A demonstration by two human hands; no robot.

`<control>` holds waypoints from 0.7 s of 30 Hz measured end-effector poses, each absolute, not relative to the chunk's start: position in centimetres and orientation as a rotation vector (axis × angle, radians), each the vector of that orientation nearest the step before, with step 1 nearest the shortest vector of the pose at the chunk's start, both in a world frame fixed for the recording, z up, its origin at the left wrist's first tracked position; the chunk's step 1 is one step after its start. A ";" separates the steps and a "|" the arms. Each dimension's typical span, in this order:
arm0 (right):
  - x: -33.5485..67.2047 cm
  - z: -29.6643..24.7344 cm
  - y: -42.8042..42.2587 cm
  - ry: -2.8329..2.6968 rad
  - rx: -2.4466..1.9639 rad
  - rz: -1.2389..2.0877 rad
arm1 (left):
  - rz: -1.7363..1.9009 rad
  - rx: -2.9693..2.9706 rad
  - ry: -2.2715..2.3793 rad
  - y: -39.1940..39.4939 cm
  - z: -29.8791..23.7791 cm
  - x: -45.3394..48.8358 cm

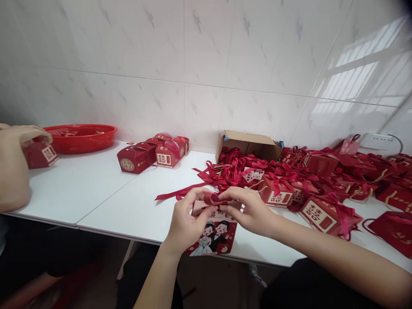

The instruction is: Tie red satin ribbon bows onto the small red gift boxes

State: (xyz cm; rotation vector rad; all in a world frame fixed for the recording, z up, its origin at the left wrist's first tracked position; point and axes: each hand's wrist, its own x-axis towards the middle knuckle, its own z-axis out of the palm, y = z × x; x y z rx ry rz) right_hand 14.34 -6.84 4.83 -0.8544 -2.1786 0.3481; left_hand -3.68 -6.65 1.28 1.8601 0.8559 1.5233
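Observation:
A red gift box (pixel 227 240) with a cartoon bride and groom on its side stands at the table's front edge. A red ribbon loop (pixel 210 198) rises at its top. My left hand (pixel 189 219) pinches the ribbon from the left, thumb and fingers closed. From the other side my right hand (pixel 247 210) also pinches at the ribbon, its fingertips close to those of my left. The exact fold between the fingertips is partly hidden. Just behind the box lies a tangled pile of red ribbons (pixel 222 174).
A cardboard box (pixel 252 140) lies on its side behind the ribbons. Many red gift boxes (pixel 318 214) crowd the right. Several more (pixel 137 158) stand at centre left on the white table (pixel 122 206). At far left, near a red basin (pixel 83 146), another person's sleeve (pixel 16 167) shows.

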 end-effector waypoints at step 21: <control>17.5 2.2 -2.6 -2.039 -0.919 1.067 | 1.536 1.685 0.918 -4.8 0.2 -3.0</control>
